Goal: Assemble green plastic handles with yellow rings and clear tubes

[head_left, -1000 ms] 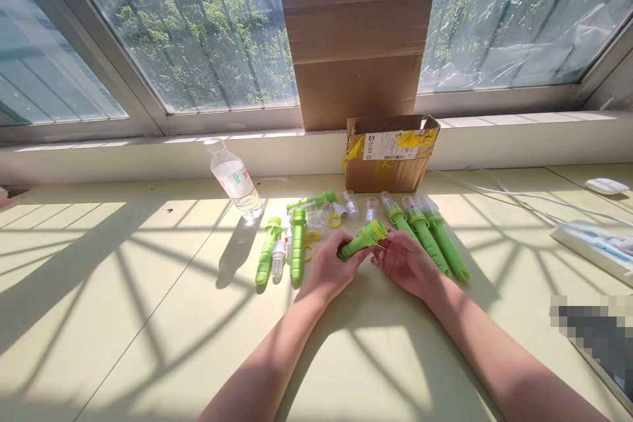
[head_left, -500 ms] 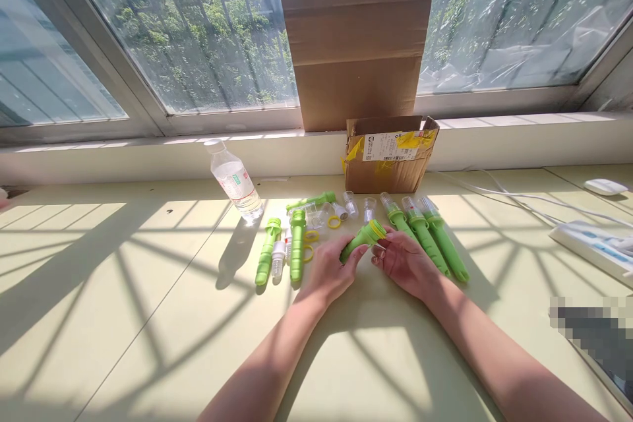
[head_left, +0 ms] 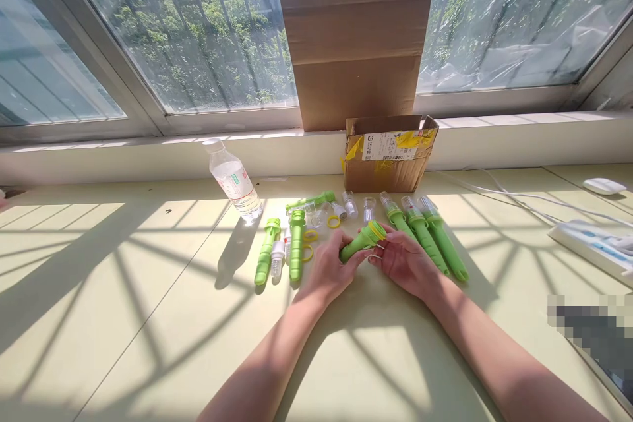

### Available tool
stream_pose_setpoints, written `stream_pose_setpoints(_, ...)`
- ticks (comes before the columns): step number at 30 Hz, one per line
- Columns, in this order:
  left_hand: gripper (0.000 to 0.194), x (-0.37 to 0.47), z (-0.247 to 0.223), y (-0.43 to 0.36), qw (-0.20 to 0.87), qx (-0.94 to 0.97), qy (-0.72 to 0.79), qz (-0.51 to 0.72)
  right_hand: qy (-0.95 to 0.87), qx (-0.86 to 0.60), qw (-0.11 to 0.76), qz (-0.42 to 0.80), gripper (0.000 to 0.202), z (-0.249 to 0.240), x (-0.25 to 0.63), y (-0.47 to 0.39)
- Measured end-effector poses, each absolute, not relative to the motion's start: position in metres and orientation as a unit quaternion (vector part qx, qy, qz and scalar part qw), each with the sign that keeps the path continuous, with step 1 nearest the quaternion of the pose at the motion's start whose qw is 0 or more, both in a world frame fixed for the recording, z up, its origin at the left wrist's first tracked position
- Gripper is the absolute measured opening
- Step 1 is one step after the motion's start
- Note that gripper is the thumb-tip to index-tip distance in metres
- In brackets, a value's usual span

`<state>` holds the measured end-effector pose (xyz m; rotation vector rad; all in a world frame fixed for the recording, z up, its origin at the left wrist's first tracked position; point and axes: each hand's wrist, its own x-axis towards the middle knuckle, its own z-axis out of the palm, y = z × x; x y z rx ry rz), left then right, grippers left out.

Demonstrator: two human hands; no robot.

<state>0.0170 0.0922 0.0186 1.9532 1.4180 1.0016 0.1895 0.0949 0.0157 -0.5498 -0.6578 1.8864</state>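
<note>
My left hand (head_left: 330,268) is closed around a green plastic tube (head_left: 357,245), whose threaded end tilts up to the right. A yellow ring (head_left: 378,231) sits around that end. The thumb and fingertips of my right hand (head_left: 403,260) pinch at the ring, partly hidden behind the tube's end. Left of my hands lie two more green tubes (head_left: 268,252) with a clear threaded piece (head_left: 277,261) between them. Several loose yellow rings (head_left: 333,221) and clear caps (head_left: 368,209) are just beyond. Beside my right hand rest three green tubes with clear tops (head_left: 429,237).
A water bottle (head_left: 234,183) stands at the back left. An open cardboard box (head_left: 388,168) is by the window sill. To the right are white cables (head_left: 524,195), a power strip (head_left: 591,247), a small white case (head_left: 604,186) and a blurred dark object (head_left: 593,336).
My right fingers have shifted slightly at the ring, and the tube's end has moved a little. Everything on the table has stayed in place.
</note>
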Motion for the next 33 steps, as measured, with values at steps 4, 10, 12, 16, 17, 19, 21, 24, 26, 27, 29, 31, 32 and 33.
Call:
stream_pose_setpoints(4,0.026,0.016,0.0188,0.0914,0.244,0.731,0.52,0.369,-0.259,-0.231,0.517,0.782,0.017,0.0151,0.1903,0.0946)
stream_pose_setpoints(10,0.028,0.016,0.0201,0.0913,0.238,0.738,0.502,0.382,-0.266,-0.227,0.511,0.785,0.019,0.0131,0.1905,0.0947)
stream_pose_setpoints(12,0.028,0.016,0.0203,0.0916,0.243,0.737,0.5,0.383,-0.27,-0.227,0.511,0.784,0.019,0.0125,0.1903,0.095)
stream_pose_setpoints(16,0.029,0.016,0.0194,0.0928,0.264,0.736,0.495,0.38,-0.259,-0.23,0.516,0.783,0.018,0.012,0.1903,0.0959)
stream_pose_setpoints(17,0.029,0.016,0.019,0.0933,0.268,0.736,0.492,0.379,-0.254,-0.231,0.518,0.783,0.017,0.0119,0.1903,0.0961)
stream_pose_setpoints(19,0.029,0.0162,0.0183,0.0945,0.269,0.738,0.488,0.38,-0.246,-0.233,0.521,0.783,0.017,0.0117,0.1904,0.0963)
stream_pose_setpoints(21,0.029,0.0165,0.0178,0.0956,0.265,0.74,0.485,0.383,-0.241,-0.233,0.525,0.783,0.016,0.0116,0.1904,0.0964)
stream_pose_setpoints(24,0.031,0.017,0.0176,0.0965,0.258,0.745,0.482,0.382,-0.239,-0.234,0.529,0.78,0.016,0.0117,0.1901,0.0963)
stream_pose_setpoints(26,0.033,0.0172,0.0176,0.0962,0.256,0.749,0.479,0.38,-0.24,-0.235,0.528,0.78,0.016,0.0118,0.1898,0.0963)
stream_pose_setpoints(27,0.034,0.0171,0.0177,0.0959,0.256,0.751,0.476,0.379,-0.241,-0.235,0.527,0.78,0.016,0.0119,0.1897,0.0963)
stream_pose_setpoints(29,0.035,0.0167,0.0183,0.0949,0.261,0.752,0.471,0.38,-0.244,-0.235,0.525,0.781,0.016,0.0124,0.1893,0.0962)
stream_pose_setpoints(31,0.038,0.0159,0.0193,0.0939,0.27,0.752,0.467,0.38,-0.25,-0.233,0.521,0.782,0.016,0.0132,0.189,0.0957)
stream_pose_setpoints(32,0.04,0.0154,0.02,0.0935,0.275,0.75,0.466,0.379,-0.256,-0.23,0.519,0.782,0.016,0.0137,0.1889,0.0953)
stream_pose_setpoints(33,0.043,0.0149,0.0208,0.0933,0.28,0.749,0.467,0.378,-0.264,-0.229,0.515,0.783,0.016,0.0142,0.1888,0.0949)
